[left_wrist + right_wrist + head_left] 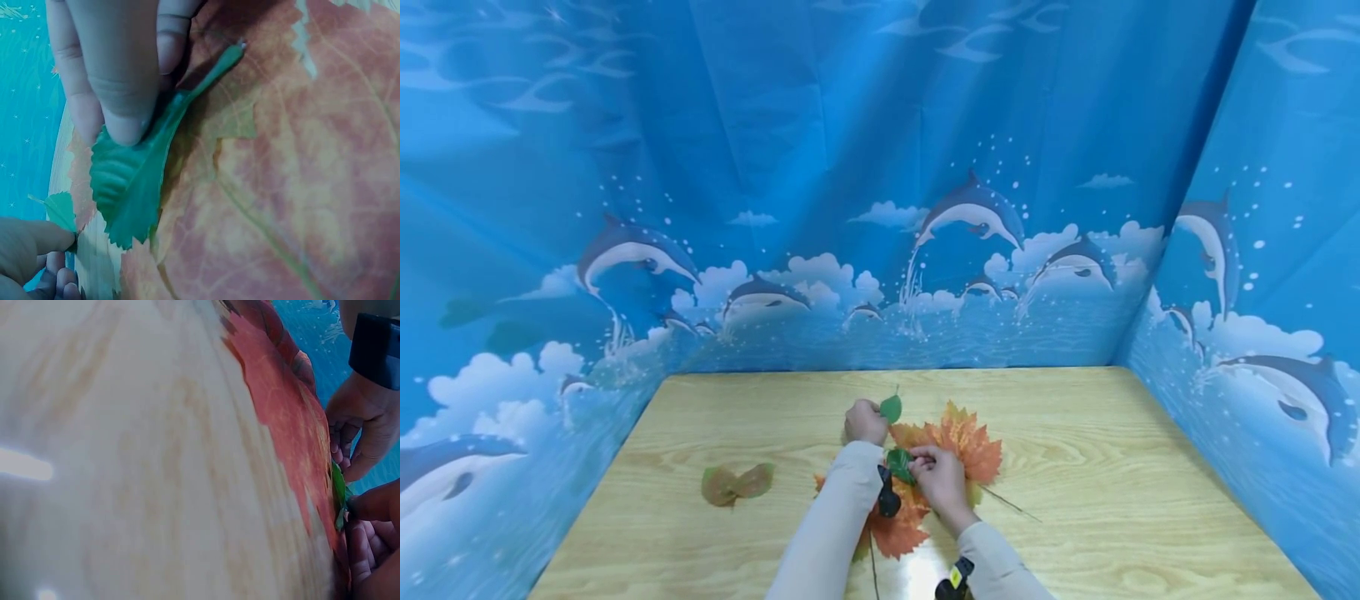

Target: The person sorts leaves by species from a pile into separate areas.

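Saw nearest of all a black device [951, 590] at the right wrist; made out a yellow patch [956, 576] on it but no legible word. Just beyond, found the front orange leaf [898, 537] already laid on the wood-grained table [1150, 483]. Well off to the left, noted two brownish leaves [722, 486] down and touching each other. Held one green leaf [898, 465] over the orange foliage in a narrow pinch of the right hand [942, 479]. Farther on, saw the rear orange leaf [973, 450] down too and, beside it, held a second green leaf [891, 408] in the left hand [865, 422], again pinched. Judged the work only partly done, with both green leaves not yet released. Across the blue backdrop [850, 125], found printed dolphins [973, 198] but no brand, label or writing.
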Tool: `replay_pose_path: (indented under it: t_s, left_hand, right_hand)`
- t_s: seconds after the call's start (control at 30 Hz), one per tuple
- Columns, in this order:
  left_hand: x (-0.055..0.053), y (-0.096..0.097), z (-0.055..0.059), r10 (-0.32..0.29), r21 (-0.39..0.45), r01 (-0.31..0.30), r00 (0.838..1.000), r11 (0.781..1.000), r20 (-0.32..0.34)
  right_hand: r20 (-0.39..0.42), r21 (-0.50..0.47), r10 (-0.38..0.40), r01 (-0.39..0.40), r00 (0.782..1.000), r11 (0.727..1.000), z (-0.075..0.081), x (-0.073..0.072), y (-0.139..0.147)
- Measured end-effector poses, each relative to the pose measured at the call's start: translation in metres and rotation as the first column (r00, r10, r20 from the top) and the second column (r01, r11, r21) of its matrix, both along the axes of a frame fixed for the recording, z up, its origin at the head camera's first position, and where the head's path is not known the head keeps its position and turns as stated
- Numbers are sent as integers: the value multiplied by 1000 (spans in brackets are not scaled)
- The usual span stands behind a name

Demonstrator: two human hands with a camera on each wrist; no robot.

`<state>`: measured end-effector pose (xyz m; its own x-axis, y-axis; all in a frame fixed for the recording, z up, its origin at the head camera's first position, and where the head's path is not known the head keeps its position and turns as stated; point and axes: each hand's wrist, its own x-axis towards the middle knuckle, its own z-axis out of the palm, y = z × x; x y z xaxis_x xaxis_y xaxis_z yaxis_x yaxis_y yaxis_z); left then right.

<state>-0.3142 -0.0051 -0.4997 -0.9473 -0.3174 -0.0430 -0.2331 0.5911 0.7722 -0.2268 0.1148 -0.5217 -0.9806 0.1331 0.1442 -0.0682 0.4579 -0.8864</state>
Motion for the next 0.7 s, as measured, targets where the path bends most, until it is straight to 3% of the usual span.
replay_pose_path:
  t_s: [0.23, 0.4, 0.7]
  left_hand:
    - [3, -3, 0, -12, 16, 13, 999, 1000, -35]
    - [4, -5, -1, -21, 19, 23, 998, 1000, -66]
    - [1, -7, -6, -11, 12, 12, 995, 1000, -97]
  right_hand:
    - [14, -19, 1, -1, 1000, 1000, 0, 0, 1]
    - [59, -88, 6, -1, 998, 996, 6, 1, 0]
    - [84, -209, -15, 32, 996, 977, 40, -2, 15]
